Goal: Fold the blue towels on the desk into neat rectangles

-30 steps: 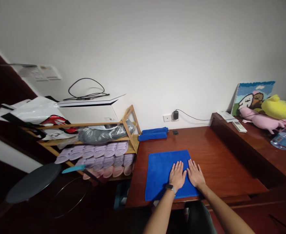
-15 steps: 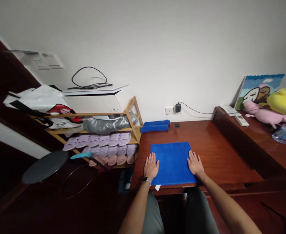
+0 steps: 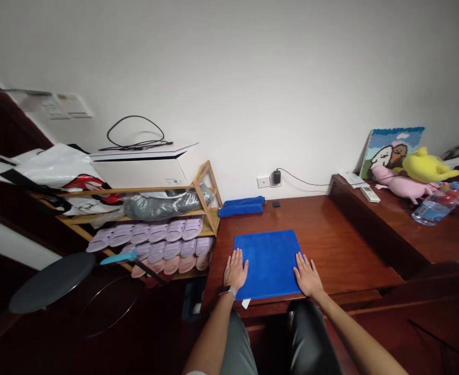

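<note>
A blue cloth [image 3: 270,263], which looks like a small towel, lies flat on the brown wooden table [image 3: 338,245]. A white tag [image 3: 246,303] sticks out at its near left corner. On the cloth's left edge rests my left hand [image 3: 236,269], palm down with fingers stretched out. My right hand [image 3: 308,273] lies flat across the right edge, fingers spread. Neither hand grips anything. Behind the cloth, against the wall, are two folded or rolled blue cloths [image 3: 240,207].
Left of the table stands a wooden rack [image 3: 209,219] with slippers [image 3: 159,232], a white box [image 3: 143,169] and a cable. A stool [image 3: 53,281] is lower left. On the raised right surface are plush toys [image 3: 428,165], a bottle [image 3: 432,211] and a remote [image 3: 370,194].
My right hand has slid a little toward me along the cloth's right edge. My left hand keeps its place on the cloth. The whole view has shifted slightly.
</note>
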### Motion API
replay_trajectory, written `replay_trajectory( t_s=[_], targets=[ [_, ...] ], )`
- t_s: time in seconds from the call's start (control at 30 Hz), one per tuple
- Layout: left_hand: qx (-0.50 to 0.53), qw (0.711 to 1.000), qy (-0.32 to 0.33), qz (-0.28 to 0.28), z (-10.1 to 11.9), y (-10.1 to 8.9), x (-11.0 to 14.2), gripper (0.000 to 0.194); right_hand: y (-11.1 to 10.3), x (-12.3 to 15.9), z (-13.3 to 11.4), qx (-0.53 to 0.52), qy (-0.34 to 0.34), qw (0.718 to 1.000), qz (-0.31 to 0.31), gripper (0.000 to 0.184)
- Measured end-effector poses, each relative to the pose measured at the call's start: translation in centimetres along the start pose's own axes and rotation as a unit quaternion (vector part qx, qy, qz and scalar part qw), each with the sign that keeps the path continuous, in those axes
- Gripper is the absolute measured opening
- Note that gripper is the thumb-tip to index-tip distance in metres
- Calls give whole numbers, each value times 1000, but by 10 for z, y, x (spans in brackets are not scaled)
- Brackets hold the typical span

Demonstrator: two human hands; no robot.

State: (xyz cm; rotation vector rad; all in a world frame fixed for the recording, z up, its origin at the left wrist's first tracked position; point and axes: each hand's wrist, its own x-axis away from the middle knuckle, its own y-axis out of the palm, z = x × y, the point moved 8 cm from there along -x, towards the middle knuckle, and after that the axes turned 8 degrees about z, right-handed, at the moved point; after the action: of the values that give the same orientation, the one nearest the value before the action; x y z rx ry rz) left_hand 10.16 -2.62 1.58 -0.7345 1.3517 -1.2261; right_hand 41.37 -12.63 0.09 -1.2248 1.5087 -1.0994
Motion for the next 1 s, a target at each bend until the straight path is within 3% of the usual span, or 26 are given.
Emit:
replay_trajectory(
  t_s=[0.13,0.23,0.3,0.43,0.5,0.53,0.57,0.63,0.87,0.93,1.0],
  targets=[
    [-17,1000,13,17,2,-13,-1,64,-9,-2,-4,-15,5,1000,0,68],
    [-16,998,43,34,30,-25,-1,62,-10,-2,-4,-22,3,1000,-4,67],
    [7,996,87,36,73,-28,2,61,-9,-2,-4,-23,-1,1000,1,67],
    [91,976,199,-4,189,-14,21,63,-2,-1,-1,-12,-14,1000,8,66],
    [119,971,207,-29,224,-1,28,64,2,-1,0,1,-22,1000,6,64],
    [124,971,201,-38,232,5,30,64,4,-1,0,7,-25,1000,5,64],
    [124,972,192,-45,231,10,32,65,6,-2,1,11,-26,1000,4,65],
    [118,976,173,-51,210,14,33,65,8,-2,2,10,-21,1000,7,67],
    [12,999,41,-16,42,-11,36,64,8,-2,4,-9,-13,1000,26,69],
    [-3,1000,25,-6,18,-17,40,64,8,-2,4,-6,-12,1000,25,69],
    [-7,1000,16,3,9,-19,43,64,7,-4,3,-3,-12,1000,21,69]
  ],
)
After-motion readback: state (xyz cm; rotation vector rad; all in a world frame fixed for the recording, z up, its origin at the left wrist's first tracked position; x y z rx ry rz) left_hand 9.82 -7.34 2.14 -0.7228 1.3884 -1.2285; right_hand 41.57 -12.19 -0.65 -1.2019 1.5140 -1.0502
